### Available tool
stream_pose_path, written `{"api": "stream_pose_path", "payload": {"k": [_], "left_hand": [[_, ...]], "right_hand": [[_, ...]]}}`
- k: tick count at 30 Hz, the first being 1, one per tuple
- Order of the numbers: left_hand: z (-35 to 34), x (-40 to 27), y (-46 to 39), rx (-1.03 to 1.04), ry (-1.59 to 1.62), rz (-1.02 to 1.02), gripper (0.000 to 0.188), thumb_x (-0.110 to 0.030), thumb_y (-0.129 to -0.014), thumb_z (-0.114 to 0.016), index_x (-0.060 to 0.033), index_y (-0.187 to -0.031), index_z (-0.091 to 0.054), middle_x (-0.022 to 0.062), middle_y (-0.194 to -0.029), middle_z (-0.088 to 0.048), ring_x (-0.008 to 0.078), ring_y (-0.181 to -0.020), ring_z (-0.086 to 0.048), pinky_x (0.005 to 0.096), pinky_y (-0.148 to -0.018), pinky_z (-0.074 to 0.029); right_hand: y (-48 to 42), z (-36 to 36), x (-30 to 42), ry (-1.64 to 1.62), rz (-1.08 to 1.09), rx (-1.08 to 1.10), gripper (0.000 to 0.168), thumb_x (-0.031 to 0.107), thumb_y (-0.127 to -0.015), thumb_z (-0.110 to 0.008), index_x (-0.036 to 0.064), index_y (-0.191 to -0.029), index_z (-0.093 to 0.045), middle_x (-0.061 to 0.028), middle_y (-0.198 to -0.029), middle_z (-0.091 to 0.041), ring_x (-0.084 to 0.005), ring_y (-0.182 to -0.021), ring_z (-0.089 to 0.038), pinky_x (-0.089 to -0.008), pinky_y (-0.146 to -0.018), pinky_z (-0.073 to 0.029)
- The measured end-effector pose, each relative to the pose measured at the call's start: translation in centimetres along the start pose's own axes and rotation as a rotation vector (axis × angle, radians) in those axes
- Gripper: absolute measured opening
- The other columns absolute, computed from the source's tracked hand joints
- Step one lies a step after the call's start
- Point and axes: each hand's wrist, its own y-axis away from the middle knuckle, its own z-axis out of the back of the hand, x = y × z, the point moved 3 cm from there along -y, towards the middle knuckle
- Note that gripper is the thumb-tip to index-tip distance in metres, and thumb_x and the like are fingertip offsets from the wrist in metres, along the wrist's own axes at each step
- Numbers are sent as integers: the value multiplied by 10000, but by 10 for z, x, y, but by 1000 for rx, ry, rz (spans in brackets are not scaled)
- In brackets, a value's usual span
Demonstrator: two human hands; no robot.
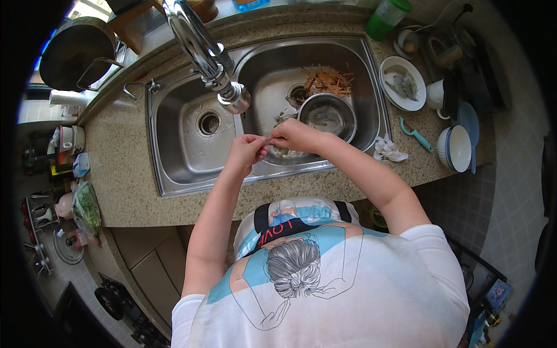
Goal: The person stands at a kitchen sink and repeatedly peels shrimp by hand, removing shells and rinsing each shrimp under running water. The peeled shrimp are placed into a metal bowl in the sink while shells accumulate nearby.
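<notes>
My left hand (246, 151) and my right hand (290, 135) meet above the near edge of the right sink basin (263, 87). The fingertips of both pinch a small greyish piece (268, 142), seemingly a shrimp, mostly hidden by the fingers. Just beyond my right hand sits a steel bowl (353, 126) holding water and raw shrimp (324, 116). Below my hands, pale shrimp scraps (287, 152) lie on the basin floor. More greyish scraps (283, 116) are near the drain, partly covered by my right hand.
Orange peelings (328, 80) lie behind the bowl. A chrome faucet (235, 98) hangs over the basin divider. On the right counter are a white plate (417, 104) with raw shrimp (402, 83), a blue-handled peeler (418, 137), crumpled tissue (387, 148) and stacked bowls (459, 148).
</notes>
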Motion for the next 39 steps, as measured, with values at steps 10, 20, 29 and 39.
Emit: {"api": "stream_pose_path", "payload": {"k": [10,20,29,39], "left_hand": [[-8,8,-3,-5,-13,29,117,-108,-846,-532,-13,-865,-598,33,-646,-582,71,-506,-516,166,-440,-417],[-1,4,2,8,62,-23,146,-105,-865,-498,-12,-880,-610,14,-633,-572,63,-504,-501,167,-454,-410],[-7,1,5,60,-64,-31,144,-131,-866,-513,-31,-892,-613,3,-621,-560,50,-484,-474,154,-436,-372],[-10,8,9,74,-15,-57,151,-130,-874,-497,-28,-908,-603,-2,-636,-561,42,-518,-477,156,-474,-381]], "right_hand": [[4,-10,-9,-28,-158,-59,128,116,-666,-565,6,-705,-618,-197,-633,-554,-325,-552,-544,-347,-546,-447],[11,4,2,-478,-386,115,153,99,-789,-538,-31,-756,-611,-52,-537,-552,-107,-482,-556,-261,-480,-446],[12,-3,-5,-526,-404,152,140,84,-770,-530,-41,-736,-585,-43,-542,-542,-110,-474,-556,-251,-454,-451],[18,-6,-10,-664,-463,128,136,83,-805,-532,-44,-795,-580,-35,-577,-541,-103,-472,-541,-232,-456,-459]]}}
